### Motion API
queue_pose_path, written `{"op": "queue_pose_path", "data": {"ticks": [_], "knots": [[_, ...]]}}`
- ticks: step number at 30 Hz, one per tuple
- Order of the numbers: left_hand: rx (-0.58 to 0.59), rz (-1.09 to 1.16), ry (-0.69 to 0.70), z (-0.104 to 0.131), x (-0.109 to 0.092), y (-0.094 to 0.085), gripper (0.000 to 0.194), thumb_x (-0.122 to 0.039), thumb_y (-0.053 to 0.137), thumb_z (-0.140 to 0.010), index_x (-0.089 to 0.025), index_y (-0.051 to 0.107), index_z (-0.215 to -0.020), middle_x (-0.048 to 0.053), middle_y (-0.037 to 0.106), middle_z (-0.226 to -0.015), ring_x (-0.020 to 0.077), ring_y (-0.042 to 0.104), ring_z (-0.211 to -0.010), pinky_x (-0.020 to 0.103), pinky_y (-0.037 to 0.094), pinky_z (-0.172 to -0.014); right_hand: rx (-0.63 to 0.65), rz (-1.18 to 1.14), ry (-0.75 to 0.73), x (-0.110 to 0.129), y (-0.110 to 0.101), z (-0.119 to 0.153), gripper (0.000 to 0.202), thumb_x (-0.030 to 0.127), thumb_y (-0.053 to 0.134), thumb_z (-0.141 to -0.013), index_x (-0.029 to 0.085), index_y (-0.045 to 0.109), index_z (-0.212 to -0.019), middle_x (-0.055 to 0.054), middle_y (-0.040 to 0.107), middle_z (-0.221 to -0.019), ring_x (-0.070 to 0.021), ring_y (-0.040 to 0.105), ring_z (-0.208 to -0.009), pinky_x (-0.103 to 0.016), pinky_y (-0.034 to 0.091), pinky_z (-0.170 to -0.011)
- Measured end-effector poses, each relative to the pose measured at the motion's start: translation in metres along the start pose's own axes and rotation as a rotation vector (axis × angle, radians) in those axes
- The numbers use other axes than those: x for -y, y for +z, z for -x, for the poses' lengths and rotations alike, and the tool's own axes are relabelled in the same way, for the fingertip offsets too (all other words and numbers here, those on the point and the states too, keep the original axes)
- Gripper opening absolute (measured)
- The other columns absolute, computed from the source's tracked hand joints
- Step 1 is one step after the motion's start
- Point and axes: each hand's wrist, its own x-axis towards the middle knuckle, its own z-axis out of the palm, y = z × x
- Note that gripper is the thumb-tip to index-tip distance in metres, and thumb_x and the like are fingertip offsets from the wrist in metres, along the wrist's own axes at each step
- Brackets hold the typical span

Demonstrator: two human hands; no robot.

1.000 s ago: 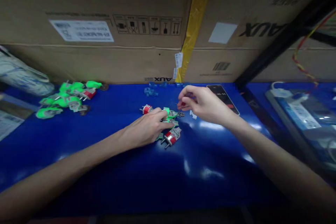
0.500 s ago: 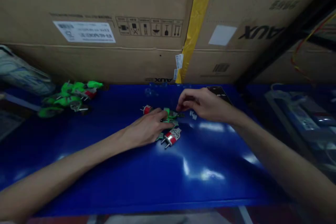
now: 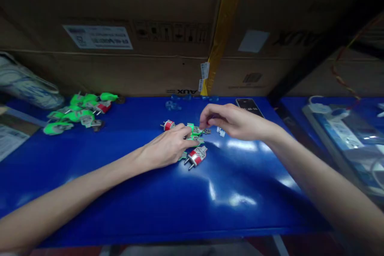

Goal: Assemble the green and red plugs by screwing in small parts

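Note:
My left hand rests on the blue table with its fingers bent around a green plug, which it partly hides. Just right of it, my right hand hovers with thumb and index finger pinched together over the plug parts; whatever is between the fingertips is too small to make out. An open red and white plug lies in front of the left fingers, its two pins toward me. Behind that hand is another red plug. Tiny metal pieces and small white pieces lie near the right hand.
A pile of green plugs, with a red one among them, sits at the back left. A phone lies behind my right hand. Clear plastic pieces are near the large cardboard box. A black post stands at right.
My right hand has shifted slightly left, its fingertips still pinched. My left hand and the plugs stay in place. The cardboard looks darker and the table brighter.

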Motion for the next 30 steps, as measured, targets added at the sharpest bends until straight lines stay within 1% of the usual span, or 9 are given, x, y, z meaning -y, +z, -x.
{"op": "queue_pose_path", "data": {"ticks": [4,7,11,14,17,19,20,26,30], "knots": [[-0.005,-0.003,-0.014,-0.001,0.000,0.000,0.035,-0.013,0.046,-0.096,-0.024,0.067,-0.121,0.010,0.058,-0.102,0.0224,0.051,-0.092,0.033,0.046,-0.080,-0.092,-0.043,0.066,-0.007,0.003,-0.004,0.014,0.010,0.048,-0.087,0.017,0.060,-0.086,-0.004,0.073,-0.083,-0.0147,0.068,-0.078,-0.025,0.051,-0.069],[-0.012,-0.009,0.008,-0.001,0.000,0.001,0.035,-0.011,0.048,-0.094,-0.024,0.066,-0.121,0.010,0.057,-0.103,0.0217,0.051,-0.094,0.031,0.045,-0.081,-0.180,-0.068,0.150,-0.010,0.013,-0.005,0.013,0.009,0.049,-0.086,0.018,0.058,-0.085,-0.004,0.073,-0.080,-0.0156,0.070,-0.076,-0.026,0.053,-0.068],[-0.017,-0.003,0.007,0.001,0.001,0.002,0.035,-0.010,0.048,-0.094,-0.023,0.066,-0.121,0.010,0.057,-0.102,0.0213,0.051,-0.092,0.031,0.045,-0.078,-0.308,-0.065,0.260,-0.009,0.022,-0.005,0.009,0.013,0.049,-0.088,0.019,0.054,-0.084,-0.004,0.072,-0.075,-0.0171,0.070,-0.072,-0.028,0.053,-0.065],[-0.029,0.007,-0.001,0.001,0.001,0.002,0.035,-0.012,0.046,-0.096,-0.023,0.066,-0.122,0.010,0.057,-0.102,0.0212,0.051,-0.091,0.031,0.045,-0.078,-0.268,-0.045,0.175,-0.005,0.019,-0.001,0.005,0.017,0.048,-0.091,0.019,0.052,-0.092,-0.005,0.070,-0.081,-0.0165,0.068,-0.075,-0.029,0.053,-0.068],[-0.018,0.017,0.000,0.000,0.001,0.002,0.036,-0.013,0.045,-0.097,-0.024,0.066,-0.124,0.011,0.058,-0.105,0.0216,0.052,-0.093,0.032,0.045,-0.080,-0.111,-0.036,0.014,-0.003,0.010,0.004,0.011,0.018,0.046,-0.092,0.018,0.052,-0.101,-0.008,0.067,-0.098,-0.0166,0.065,-0.089,-0.031,0.053,-0.078],[-0.006,0.012,-0.001,0.000,0.002,0.001,0.036,-0.013,0.046,-0.096,-0.024,0.066,-0.124,0.011,0.058,-0.105,0.0218,0.052,-0.094,0.032,0.045,-0.081,-0.031,-0.033,-0.024,-0.005,0.004,0.005,0.013,0.016,0.045,-0.092,0.018,0.054,-0.102,-0.007,0.066,-0.100,-0.0163,0.064,-0.091,-0.031,0.052,-0.080],[-0.007,0.007,-0.001,0.000,0.002,0.001,0.036,-0.012,0.047,-0.095,-0.023,0.066,-0.123,0.011,0.058,-0.105,0.0217,0.052,-0.094,0.032,0.045,-0.081,-0.024,-0.026,-0.016,-0.006,0.002,0.005,0.013,0.015,0.045,-0.092,0.018,0.055,-0.100,-0.006,0.067,-0.097,-0.0158,0.064,-0.089,-0.030,0.052,-0.079],[-0.018,0.004,0.002,0.000,0.001,0.001,0.035,-0.013,0.044,-0.097,-0.024,0.066,-0.122,0.010,0.057,-0.103,0.0213,0.051,-0.093,0.032,0.045,-0.081,-0.116,-0.005,0.058,-0.010,0.007,-0.002,0.013,0.009,0.048,-0.087,0.018,0.058,-0.087,-0.003,0.072,-0.084,-0.0143,0.068,-0.078,-0.025,0.052,-0.069],[-0.013,0.009,-0.003,0.000,0.002,0.002,0.035,-0.014,0.044,-0.097,-0.025,0.066,-0.122,0.010,0.056,-0.101,0.0216,0.050,-0.091,0.031,0.044,-0.078,-0.263,0.017,0.202,-0.007,0.018,-0.006,0.014,0.007,0.050,-0.084,0.019,0.056,-0.080,-0.003,0.072,-0.076,-0.0166,0.070,-0.074,-0.026,0.052,-0.065]]}}
